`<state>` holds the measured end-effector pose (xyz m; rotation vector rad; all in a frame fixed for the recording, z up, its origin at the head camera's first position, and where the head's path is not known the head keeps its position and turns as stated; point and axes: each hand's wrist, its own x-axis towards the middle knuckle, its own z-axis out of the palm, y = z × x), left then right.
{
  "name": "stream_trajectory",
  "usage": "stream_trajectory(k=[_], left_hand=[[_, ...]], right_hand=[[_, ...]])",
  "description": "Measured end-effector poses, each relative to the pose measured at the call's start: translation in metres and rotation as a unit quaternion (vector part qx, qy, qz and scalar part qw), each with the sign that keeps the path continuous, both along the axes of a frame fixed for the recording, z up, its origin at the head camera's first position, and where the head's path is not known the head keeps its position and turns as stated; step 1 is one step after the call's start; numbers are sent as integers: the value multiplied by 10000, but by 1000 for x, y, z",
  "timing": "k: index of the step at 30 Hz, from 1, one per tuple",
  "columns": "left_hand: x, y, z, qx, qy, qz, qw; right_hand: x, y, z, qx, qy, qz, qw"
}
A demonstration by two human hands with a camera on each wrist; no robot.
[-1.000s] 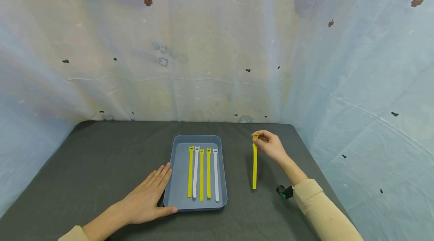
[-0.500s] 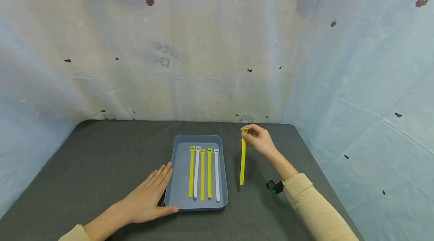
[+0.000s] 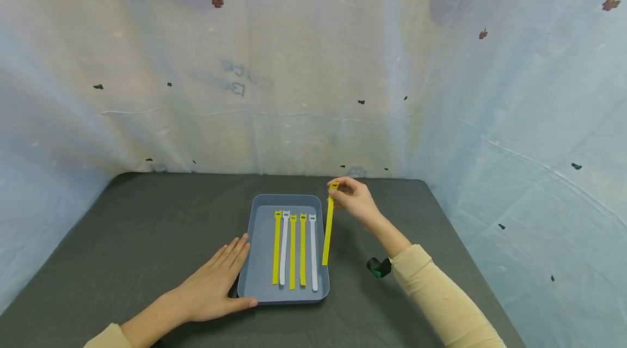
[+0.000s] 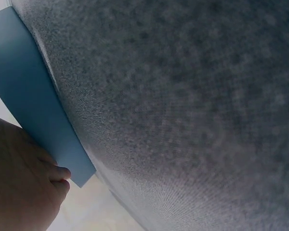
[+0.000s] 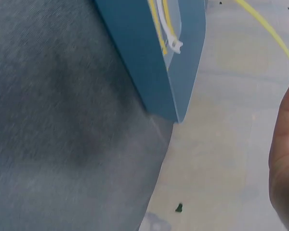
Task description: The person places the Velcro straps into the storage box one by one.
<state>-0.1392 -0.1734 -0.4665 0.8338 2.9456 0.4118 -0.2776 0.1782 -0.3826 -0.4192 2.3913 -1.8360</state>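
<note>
My right hand (image 3: 356, 201) pinches a yellow cable tie (image 3: 328, 231) by its slotted head. The strip hangs down over the right rim of a blue-grey tray (image 3: 259, 294), and in the right wrist view that yellow strip (image 5: 269, 26) curves away from the fingertips. Inside the tray, yellow cable ties (image 3: 292, 255) and white cable ties (image 3: 314, 255) lie side by side in a row, their slotted heads toward the far end. Against the tray's left side rests my left hand (image 3: 210, 282), fingers straight and thumb along the near left corner. In the left wrist view its fingers (image 4: 58, 173) touch the tray wall.
A dark grey cloth (image 3: 176, 223) covers the table. Behind it and at the sides hang pale patterned curtains (image 3: 294, 65). A black and green wrist strap piece (image 3: 378, 267) juts out beside the right sleeve.
My right hand has moved left with the yellow cable tie, from well right of the tray to its right rim. The left hand and the ties in the tray stay where they were.
</note>
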Motion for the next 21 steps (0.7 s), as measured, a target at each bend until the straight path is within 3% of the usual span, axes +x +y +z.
stream_trajectory(k=[21], left_hand=[[0, 0, 1, -16, -42, -5, 10000]], right_hand=[[1, -61, -4, -335, -105, 573, 9977]])
